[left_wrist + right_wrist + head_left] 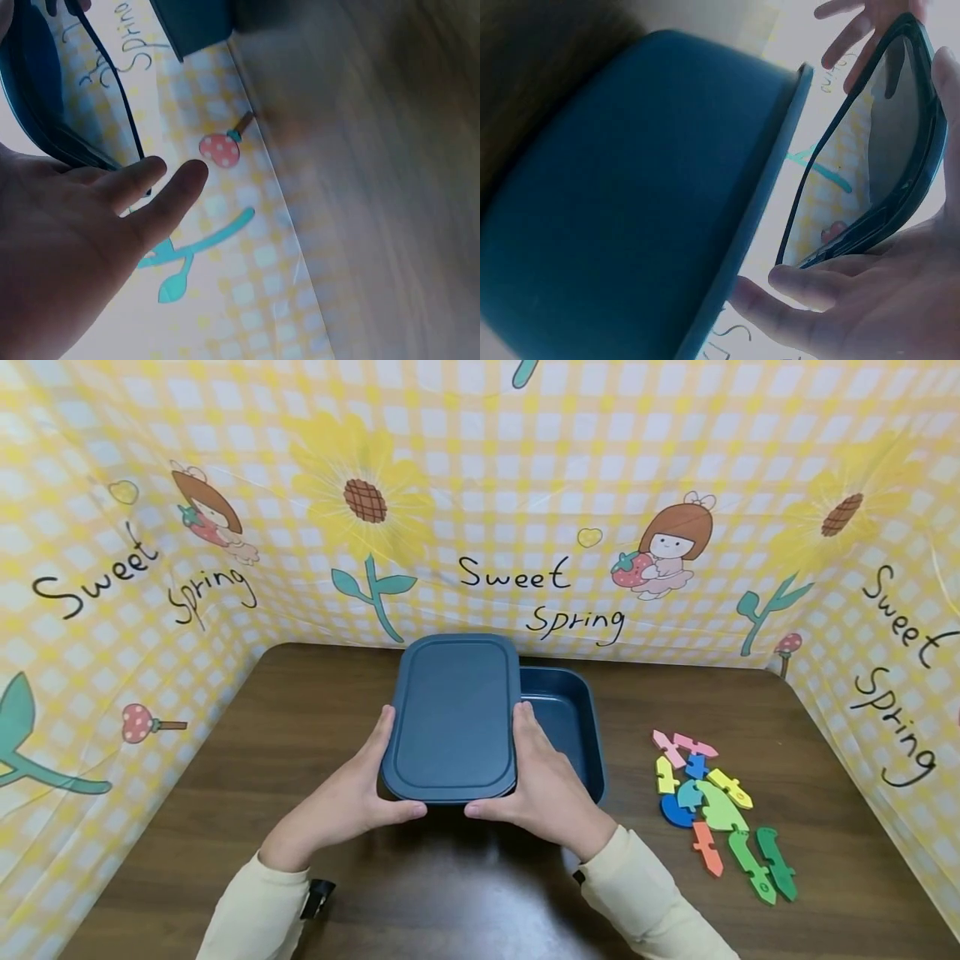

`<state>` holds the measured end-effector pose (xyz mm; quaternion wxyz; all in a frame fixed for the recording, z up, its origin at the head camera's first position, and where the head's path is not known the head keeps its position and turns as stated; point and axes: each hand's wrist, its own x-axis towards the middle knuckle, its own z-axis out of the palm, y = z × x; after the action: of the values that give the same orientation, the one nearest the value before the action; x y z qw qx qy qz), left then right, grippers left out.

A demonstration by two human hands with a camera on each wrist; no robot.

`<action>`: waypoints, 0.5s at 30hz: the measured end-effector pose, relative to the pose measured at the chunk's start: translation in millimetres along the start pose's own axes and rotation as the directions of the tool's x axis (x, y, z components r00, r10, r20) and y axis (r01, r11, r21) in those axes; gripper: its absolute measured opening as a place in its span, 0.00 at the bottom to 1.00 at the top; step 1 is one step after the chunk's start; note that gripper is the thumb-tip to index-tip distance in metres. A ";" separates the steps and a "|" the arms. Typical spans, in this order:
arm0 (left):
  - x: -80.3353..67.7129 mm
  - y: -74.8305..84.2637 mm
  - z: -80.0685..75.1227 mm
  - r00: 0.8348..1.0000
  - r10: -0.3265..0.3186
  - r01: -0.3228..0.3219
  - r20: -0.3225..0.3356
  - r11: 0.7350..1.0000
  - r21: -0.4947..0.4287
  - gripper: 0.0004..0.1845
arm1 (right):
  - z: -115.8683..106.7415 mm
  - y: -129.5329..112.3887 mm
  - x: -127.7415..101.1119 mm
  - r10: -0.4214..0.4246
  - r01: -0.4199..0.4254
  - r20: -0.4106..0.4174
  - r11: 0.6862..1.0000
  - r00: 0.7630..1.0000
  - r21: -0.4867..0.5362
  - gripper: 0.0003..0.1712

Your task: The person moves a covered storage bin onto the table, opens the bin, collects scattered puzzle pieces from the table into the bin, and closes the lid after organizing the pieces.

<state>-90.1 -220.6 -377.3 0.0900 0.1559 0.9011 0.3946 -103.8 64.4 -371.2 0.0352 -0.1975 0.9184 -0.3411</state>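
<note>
A dark blue rectangular lid (453, 718) with rounded corners is held up between both hands in the head view. My left hand (341, 802) grips its left edge, with the thumb at the near left corner. On the opposite edge, my right hand (551, 789) grips the lid, its thumb at the near right corner. Behind and to the right stands a matching blue box (597, 752), uncovered on its right side and partly hidden by the lid. The right wrist view shows the lid (922, 165) raised apart from the box (630, 195), whose outer wall is close to the right fingertips.
Several colourful foam puzzle pieces (720, 806) lie in a loose cluster on the brown wooden table (330, 693), right of the box. A yellow checked cloth (480, 510) with printed flowers and words hangs along the back and both sides.
</note>
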 end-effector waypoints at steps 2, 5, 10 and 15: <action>-2.9 -3.7 -4.4 1.000 0.002 -0.002 -0.001 1.000 0.007 0.71 | 3.3 -4.9 1.8 0.007 -0.007 0.001 1.000 1.000 0.005 0.79; -6.9 -9.7 -10.9 1.000 0.000 0.000 -0.007 1.000 0.006 0.71 | 8.3 -12.6 4.9 0.014 -0.014 0.001 1.000 1.000 0.011 0.80; -12.5 -19.2 -21.8 1.000 0.004 -0.004 -0.023 1.000 -0.005 0.71 | 16.9 -25.7 10.1 0.013 -0.013 -0.004 1.000 1.000 0.018 0.80; -21.1 -28.8 -33.2 1.000 -0.006 0.006 -0.029 1.000 0.006 0.71 | 26.9 -39.2 15.7 0.000 0.000 0.011 1.000 1.000 0.028 0.81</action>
<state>-85.9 -269.2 -375.5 0.0777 0.1477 0.9038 0.3940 -99.5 14.8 -365.6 0.0428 -0.1988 0.9134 -0.3526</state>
